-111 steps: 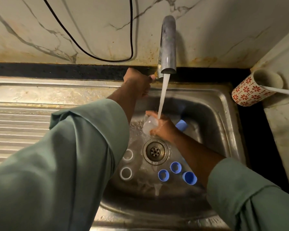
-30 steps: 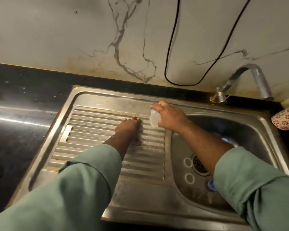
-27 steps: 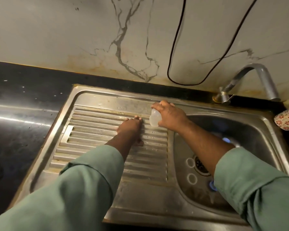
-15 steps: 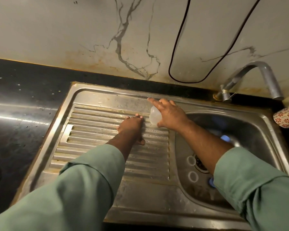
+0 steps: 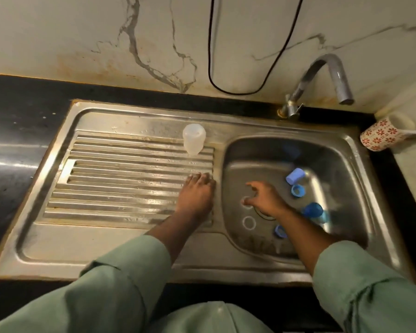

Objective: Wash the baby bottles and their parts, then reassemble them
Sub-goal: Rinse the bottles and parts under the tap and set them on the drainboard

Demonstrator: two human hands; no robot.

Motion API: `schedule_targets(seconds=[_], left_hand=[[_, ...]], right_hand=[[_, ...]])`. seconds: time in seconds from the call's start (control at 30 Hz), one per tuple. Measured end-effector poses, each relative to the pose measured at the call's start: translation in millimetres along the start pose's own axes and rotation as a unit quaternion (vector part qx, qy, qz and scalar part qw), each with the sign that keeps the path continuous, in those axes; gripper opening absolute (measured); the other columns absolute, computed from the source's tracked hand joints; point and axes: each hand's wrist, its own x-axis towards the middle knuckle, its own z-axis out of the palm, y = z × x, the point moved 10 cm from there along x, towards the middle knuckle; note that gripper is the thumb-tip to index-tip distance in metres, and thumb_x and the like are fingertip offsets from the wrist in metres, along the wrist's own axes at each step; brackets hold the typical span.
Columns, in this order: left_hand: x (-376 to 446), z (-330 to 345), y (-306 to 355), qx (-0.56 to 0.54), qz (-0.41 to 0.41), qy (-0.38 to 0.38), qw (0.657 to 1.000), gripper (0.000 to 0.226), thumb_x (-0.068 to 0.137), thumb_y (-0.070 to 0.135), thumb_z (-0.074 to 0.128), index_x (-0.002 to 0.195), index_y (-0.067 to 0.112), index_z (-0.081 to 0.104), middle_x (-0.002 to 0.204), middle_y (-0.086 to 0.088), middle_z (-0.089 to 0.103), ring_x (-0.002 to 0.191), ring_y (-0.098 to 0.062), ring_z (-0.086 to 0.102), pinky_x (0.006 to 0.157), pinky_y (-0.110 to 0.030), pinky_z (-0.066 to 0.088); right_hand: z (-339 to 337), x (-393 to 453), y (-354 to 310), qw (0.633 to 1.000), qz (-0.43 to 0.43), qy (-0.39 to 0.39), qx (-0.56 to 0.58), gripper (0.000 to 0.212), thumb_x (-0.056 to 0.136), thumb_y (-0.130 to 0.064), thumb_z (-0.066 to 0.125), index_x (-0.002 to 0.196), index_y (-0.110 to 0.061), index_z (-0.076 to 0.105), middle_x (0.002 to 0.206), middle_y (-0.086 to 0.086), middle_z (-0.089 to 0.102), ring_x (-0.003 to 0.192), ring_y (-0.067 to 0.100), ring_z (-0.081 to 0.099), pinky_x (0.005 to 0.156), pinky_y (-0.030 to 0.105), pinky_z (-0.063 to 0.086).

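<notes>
Bottle [image 5: 194,142] stood on drainboard [image 5: 120,179], released. Right hand [image 5: 264,199] spread empty over rings [image 5: 249,222]; left hand [image 5: 196,192] laid flat. Rings judged light, wet, slippery: best pinched by rim.

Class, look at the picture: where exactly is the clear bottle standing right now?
In the head view the clear bottle stands at the far end of the ribbed draining board, just left of the basin, beyond the left hand.

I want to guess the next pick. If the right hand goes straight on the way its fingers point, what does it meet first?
Probably the white ring on the basin floor: the right hand reaches down-left with spread fingers just over it, though depth is unclear.
</notes>
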Motion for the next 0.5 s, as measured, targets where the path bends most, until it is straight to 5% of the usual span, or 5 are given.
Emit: schedule_targets(seconds=[0.1, 0.23, 0.5], left_hand=[[10.7, 8.7, 24.3, 0.012, 0.000, -0.011, 1.000, 0.044, 0.102, 0.017, 0.038, 0.144, 0.015, 0.050, 0.150, -0.010, 0.044, 0.141, -0.029, 0.035, 0.120, -0.037, 0.018], [22.6, 14.8, 47.3, 0.021, -0.005, -0.035, 0.999, 0.044, 0.102, 0.020, 0.046, 0.146, 0.018, 0.049, 0.154, -0.009, 0.043, 0.145, -0.026, 0.033, 0.121, -0.037, 0.018], [95.4, -49.1, 88.6, -0.060, -0.029, 0.013, 0.998, 0.034, 0.099, 0.022, 0.051, 0.131, 0.023, 0.062, 0.125, -0.011, 0.065, 0.113, -0.033, 0.063, 0.093, -0.042, 0.053]], right_hand=[[25.3, 6.8, 25.7, 0.998, 0.024, -0.036, -0.040, 0.072, 0.078, -0.042, 0.075, 0.141, -0.022, 0.046, 0.142, 0.012, 0.043, 0.126, 0.029, 0.047, 0.100, 0.034, 0.039], [46.4, 15.9, 27.9, 0.999, -0.013, -0.046, -0.028, 0.069, 0.077, -0.029, 0.079, 0.138, -0.015, 0.049, 0.140, 0.012, 0.049, 0.128, 0.028, 0.046, 0.105, 0.032, 0.035], [-35.6, 9.4, 44.2, 0.979, -0.062, 0.115, 0.159, 0.051, 0.072, -0.003, 0.074, 0.119, -0.017, 0.058, 0.122, 0.007, 0.048, 0.105, 0.022, 0.054, 0.085, 0.018, 0.036]])
